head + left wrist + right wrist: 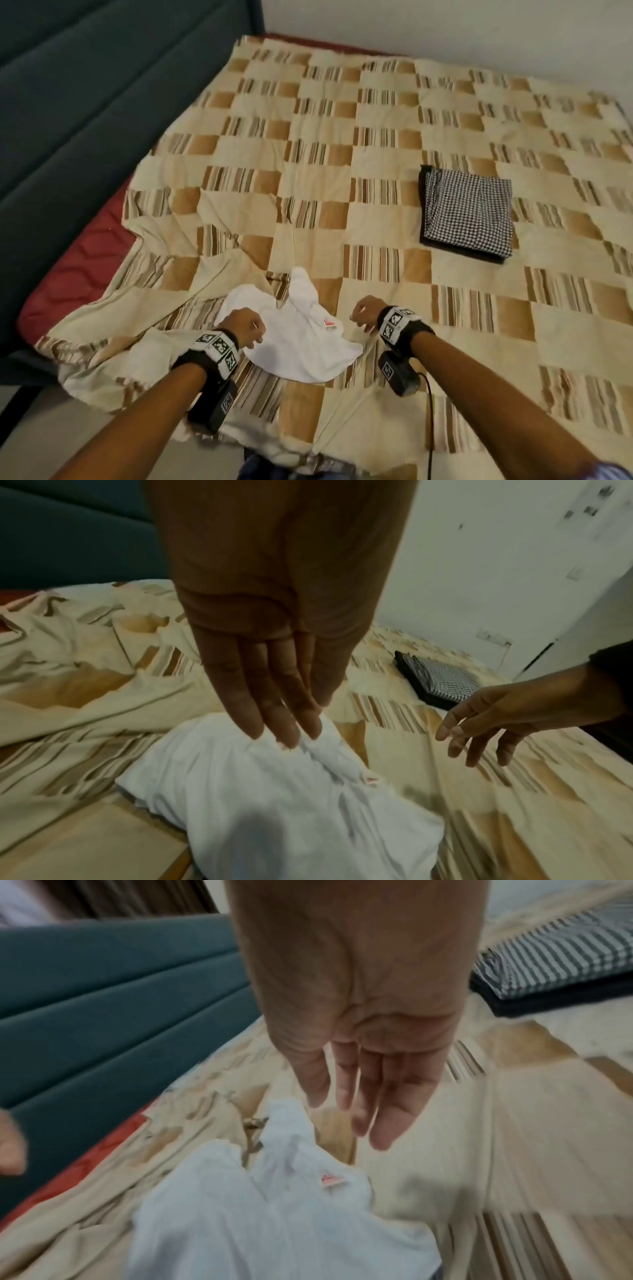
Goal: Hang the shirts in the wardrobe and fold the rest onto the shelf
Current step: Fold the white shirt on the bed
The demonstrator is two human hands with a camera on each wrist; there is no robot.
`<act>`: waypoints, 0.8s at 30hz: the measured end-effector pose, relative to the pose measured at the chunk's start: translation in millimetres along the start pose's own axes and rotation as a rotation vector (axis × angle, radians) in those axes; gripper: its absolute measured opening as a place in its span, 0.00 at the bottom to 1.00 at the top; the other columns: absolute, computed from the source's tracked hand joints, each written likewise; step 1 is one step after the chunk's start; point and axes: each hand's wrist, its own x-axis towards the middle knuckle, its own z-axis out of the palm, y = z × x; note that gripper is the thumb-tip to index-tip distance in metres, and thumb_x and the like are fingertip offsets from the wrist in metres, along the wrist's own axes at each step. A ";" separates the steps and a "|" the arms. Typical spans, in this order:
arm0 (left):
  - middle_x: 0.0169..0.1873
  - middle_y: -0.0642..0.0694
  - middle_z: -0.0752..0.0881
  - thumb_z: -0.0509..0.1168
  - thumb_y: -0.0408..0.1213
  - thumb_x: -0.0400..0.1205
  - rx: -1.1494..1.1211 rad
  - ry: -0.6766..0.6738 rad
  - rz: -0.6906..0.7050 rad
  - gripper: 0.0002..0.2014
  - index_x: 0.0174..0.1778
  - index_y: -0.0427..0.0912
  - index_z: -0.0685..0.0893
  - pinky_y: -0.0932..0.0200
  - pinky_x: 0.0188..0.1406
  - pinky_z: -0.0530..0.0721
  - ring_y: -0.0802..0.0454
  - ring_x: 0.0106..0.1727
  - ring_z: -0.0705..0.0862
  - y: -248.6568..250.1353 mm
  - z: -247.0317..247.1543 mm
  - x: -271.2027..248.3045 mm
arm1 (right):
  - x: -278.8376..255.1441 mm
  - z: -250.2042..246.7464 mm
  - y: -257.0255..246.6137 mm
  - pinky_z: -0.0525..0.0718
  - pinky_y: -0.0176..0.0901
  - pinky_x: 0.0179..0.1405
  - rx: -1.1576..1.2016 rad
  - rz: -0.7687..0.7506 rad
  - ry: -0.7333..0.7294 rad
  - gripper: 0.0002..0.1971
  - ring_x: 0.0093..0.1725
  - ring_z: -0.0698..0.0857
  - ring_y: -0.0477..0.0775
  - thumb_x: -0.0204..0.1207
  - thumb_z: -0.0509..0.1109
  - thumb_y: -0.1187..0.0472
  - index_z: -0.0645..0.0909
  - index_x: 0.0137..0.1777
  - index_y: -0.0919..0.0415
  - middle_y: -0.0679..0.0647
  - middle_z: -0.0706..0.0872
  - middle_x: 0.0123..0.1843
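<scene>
Both forearms reach over the bed: left hand (244,328) apparently touching a crumpled white cotton garment (301,342) with relaxed fingers, right hand (363,314) at three o'clock, loose, empty. Spread it flat before folding.

One crumpled white cotton garment (301,335) lies on the bed. One folded stack sits well apart from it, made of two pieces: a black-and-white checked cloth (469,212) on top of a dark folded cloth (424,192). One beige-and-brown patchwork bedspread (342,154) covers one red mattress (75,267). Two bare hands are in view, the left (245,327) and the right (366,313), and each wrist carries one black strap-on camera band (219,349).
</scene>
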 end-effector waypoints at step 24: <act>0.39 0.47 0.84 0.71 0.38 0.75 0.227 0.016 0.283 0.07 0.45 0.41 0.81 0.67 0.38 0.78 0.48 0.49 0.82 82.7 -88.7 19.8 | -91.1 -76.0 -141.7 0.76 0.24 0.30 0.135 -0.740 -0.154 0.13 0.27 0.78 0.34 0.77 0.65 0.75 0.75 0.37 0.57 0.47 0.79 0.31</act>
